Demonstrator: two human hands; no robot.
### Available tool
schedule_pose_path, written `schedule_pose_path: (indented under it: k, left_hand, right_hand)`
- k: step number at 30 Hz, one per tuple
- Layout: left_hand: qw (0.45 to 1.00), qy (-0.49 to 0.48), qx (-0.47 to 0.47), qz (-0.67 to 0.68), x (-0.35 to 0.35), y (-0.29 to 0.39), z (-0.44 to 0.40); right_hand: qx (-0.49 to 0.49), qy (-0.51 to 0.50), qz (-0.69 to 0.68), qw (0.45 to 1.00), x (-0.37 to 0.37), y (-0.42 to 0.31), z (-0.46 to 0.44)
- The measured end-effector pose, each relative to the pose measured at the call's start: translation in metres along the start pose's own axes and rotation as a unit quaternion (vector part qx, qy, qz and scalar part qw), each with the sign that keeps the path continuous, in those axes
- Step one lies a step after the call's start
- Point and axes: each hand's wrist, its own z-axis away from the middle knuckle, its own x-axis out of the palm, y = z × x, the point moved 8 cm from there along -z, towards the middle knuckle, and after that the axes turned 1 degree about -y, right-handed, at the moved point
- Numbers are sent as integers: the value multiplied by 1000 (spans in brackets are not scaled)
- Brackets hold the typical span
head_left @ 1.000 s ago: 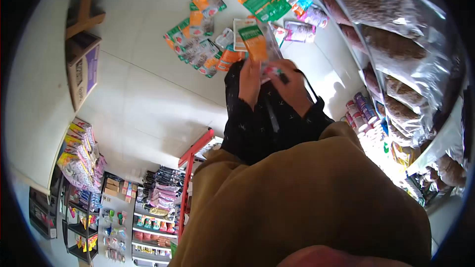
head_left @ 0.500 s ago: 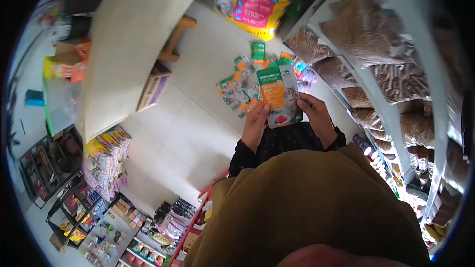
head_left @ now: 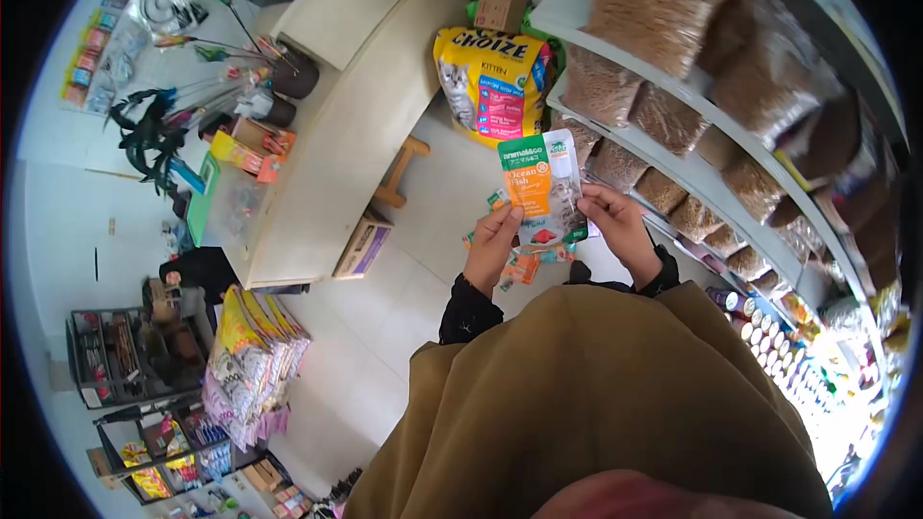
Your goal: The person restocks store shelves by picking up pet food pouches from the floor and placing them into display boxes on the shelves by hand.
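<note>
A green, orange and grey pouch is held upright in front of me, its printed face toward the camera, with a cat picture and the words "Ocean Fish". My left hand pinches its lower left edge. On the right edge, my right hand grips the same pouch between thumb and fingers. Behind and below it, more pouches lie on the floor, largely hidden by the held pouch and my hands.
Shelves with clear bags of brown kibble curve along the right. A yellow kitten food bag stands ahead, beside a cream counter. A cardboard box and stacked bags are at the left.
The view has tilted up, showing more of the counter and shelves. The pouch, first low over the floor pouches, was raised between both hands and stays there.
</note>
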Motion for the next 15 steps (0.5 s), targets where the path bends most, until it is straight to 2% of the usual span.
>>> schedule_pose_path:
  k: [3, 8, 11, 15]
  left_hand:
    - [999, -7, 40, -7, 26, 23, 38]
    - [994, -56, 93, 25, 67, 42, 100]
    - [986, -76, 133, -59, 84, 52, 125]
    - [978, -134, 148, -61, 124, 66, 149]
  right_hand:
    - [-47, -5, 54, 997, 8, -37, 45]
    - [-97, 5, 37, 995, 18, -80, 123]
    - [-134, -19, 48, 990, 24, -115, 167]
    - [-178, 15, 17, 984, 18, -149, 217]
